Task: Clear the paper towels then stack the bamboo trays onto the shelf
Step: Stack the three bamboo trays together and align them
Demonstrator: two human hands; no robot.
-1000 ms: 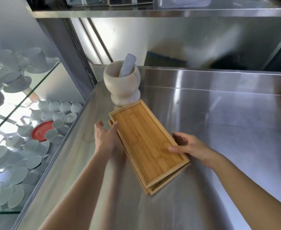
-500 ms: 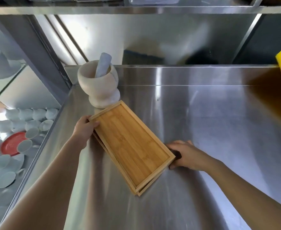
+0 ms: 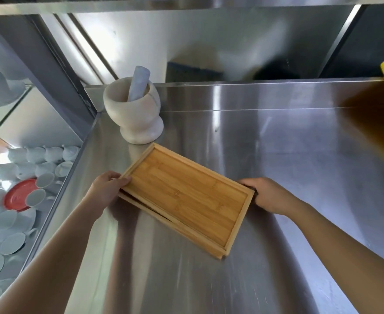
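While the 2 stacked bamboo trays (image 3: 186, 198) sit on the steel table (image 3: 277, 155) near the marble mortar (image 3: 133, 116), left hand (image 3: 106, 191) and right hand (image 3: 269, 196) grip opposite ends.

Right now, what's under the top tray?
Under the top tray, another tray's edge shows, slightly offset, on the steel shelf. Whether more lie below is hidden.

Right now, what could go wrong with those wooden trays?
The bamboo trays aren't lined up: the top one sits askew over the lower, so it might slide off when lifted. The left hand and right hand grip only the short ends, so the stack could tip. The stone mortar stands close behind; a swing of the trays might knock it.
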